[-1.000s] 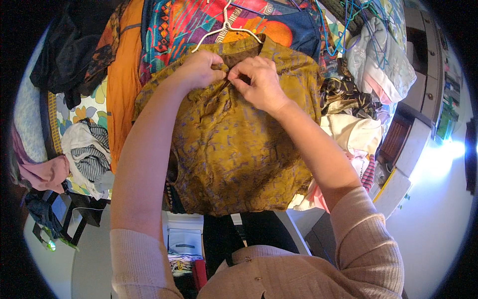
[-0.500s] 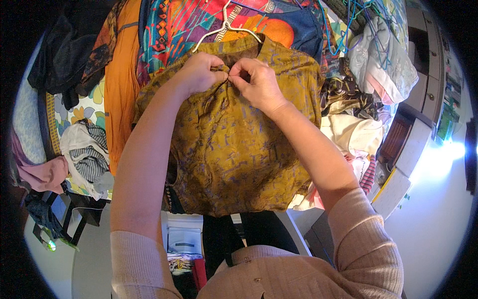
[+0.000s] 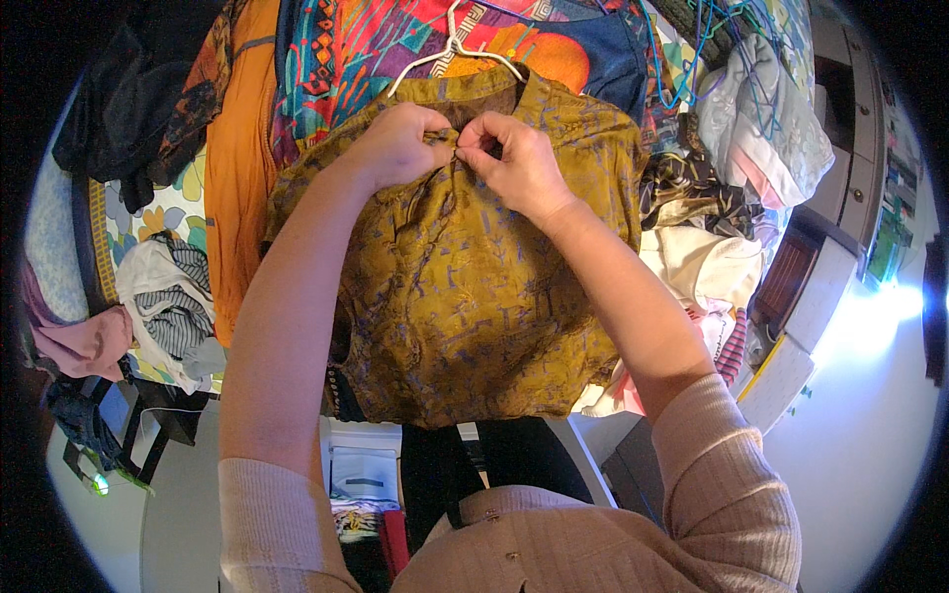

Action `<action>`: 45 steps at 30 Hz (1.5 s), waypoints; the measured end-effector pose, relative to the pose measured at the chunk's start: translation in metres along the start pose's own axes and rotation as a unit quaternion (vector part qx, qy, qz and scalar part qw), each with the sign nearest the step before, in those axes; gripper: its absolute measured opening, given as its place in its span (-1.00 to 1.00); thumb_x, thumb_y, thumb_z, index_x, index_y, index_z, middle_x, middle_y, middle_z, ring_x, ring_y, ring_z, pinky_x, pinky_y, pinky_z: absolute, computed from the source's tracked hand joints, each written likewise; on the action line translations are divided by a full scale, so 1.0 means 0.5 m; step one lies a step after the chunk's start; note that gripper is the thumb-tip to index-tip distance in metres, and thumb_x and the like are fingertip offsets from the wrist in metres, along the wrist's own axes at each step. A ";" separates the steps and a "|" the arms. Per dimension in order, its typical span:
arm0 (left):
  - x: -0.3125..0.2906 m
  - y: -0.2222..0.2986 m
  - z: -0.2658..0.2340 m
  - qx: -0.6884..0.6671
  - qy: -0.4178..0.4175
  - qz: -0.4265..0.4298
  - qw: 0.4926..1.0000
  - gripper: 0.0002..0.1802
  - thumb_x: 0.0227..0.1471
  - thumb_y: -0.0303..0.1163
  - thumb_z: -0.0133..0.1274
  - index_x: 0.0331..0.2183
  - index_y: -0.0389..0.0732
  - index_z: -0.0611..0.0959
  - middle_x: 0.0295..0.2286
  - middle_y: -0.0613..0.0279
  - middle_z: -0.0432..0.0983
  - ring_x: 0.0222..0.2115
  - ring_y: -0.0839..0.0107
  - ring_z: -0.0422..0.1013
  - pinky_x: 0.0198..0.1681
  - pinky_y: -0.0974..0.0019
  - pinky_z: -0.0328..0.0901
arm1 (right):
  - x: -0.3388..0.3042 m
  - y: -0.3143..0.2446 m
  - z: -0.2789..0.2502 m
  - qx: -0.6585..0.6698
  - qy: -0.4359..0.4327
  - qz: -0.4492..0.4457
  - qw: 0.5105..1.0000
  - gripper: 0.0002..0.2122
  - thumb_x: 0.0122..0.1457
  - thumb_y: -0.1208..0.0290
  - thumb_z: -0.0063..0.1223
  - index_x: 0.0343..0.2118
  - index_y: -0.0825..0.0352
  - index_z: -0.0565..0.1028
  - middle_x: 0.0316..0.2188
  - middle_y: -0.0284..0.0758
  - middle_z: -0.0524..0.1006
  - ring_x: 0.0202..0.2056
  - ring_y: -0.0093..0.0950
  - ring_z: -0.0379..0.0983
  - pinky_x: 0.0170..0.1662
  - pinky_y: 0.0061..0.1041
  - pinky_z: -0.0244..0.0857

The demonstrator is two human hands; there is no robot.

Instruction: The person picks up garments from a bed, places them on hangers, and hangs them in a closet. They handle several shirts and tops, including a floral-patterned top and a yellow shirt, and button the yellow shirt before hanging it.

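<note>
Directly beneath the grip, spread flat: a mustard, blue-patterned cloth shirt [image 3: 484, 287], pinched near its neckline by left hand [image 3: 397, 146] and right hand [image 3: 516, 166], with slim white hanger [image 3: 454, 42] just beyond. Almost unchanged since half a second ago, so still working at same place.

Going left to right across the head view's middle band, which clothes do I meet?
Pink cloth → striped cloth → orange garment → gold patterned shirt → cream cloth.
</note>
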State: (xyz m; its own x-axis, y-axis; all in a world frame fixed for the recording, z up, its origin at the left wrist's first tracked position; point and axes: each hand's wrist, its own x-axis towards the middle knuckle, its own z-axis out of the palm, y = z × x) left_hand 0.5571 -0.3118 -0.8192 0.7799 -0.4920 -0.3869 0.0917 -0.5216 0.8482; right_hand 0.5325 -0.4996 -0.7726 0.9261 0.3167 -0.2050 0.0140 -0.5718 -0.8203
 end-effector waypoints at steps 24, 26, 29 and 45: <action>-0.025 0.008 0.011 0.002 0.026 0.001 1.000 -0.74 -0.10 -0.37 0.17 -0.39 -0.38 0.58 -0.56 0.19 0.46 -0.51 0.57 0.29 -0.44 0.36 0.24 | 0.011 0.005 -0.016 0.009 -0.051 0.046 0.998 -0.88 0.01 0.46 0.20 -0.43 0.38 0.54 -0.53 -0.39 0.53 -0.45 -0.69 0.39 -0.35 -0.62 0.31; -0.023 -0.015 0.023 -0.011 0.068 0.059 0.996 -0.74 -0.10 -0.37 0.16 -0.38 -0.38 0.57 -0.54 0.16 0.49 -0.48 0.56 0.33 -0.39 0.35 0.26 | 0.009 0.009 -0.013 -0.027 -0.026 -0.003 0.999 -0.88 0.00 0.45 0.21 -0.43 0.39 0.56 -0.53 -0.35 0.54 -0.45 -0.66 0.42 -0.35 -0.61 0.32; -0.022 -0.019 0.030 -0.036 0.074 0.058 0.995 -0.74 -0.09 -0.37 0.15 -0.38 -0.38 0.56 -0.52 0.12 0.51 -0.44 0.53 0.36 -0.33 0.34 0.28 | 0.014 0.010 -0.016 -0.053 -0.038 -0.011 0.998 -0.86 0.01 0.45 0.20 -0.41 0.41 0.57 -0.52 -0.30 0.55 -0.46 -0.63 0.44 -0.34 -0.61 0.32; -0.035 0.013 0.001 -0.172 -0.034 0.007 0.985 -0.79 -0.01 -0.40 0.12 -0.33 -0.33 0.58 -0.45 0.39 0.45 -0.38 0.62 0.32 -0.28 0.45 0.26 | 0.033 0.028 -0.025 0.053 -0.123 0.037 0.990 -0.85 0.04 0.39 0.11 -0.43 0.38 0.53 -0.56 -0.28 0.52 -0.48 -0.55 0.42 -0.32 -0.54 0.33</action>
State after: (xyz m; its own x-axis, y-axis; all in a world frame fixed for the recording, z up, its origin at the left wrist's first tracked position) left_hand 0.5435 -0.3071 -0.8069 0.7409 -0.5484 -0.3877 0.2941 -0.2541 0.9214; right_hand 0.5529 -0.5119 -0.7809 0.8029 0.4593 -0.3801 -0.1021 -0.5221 -0.8467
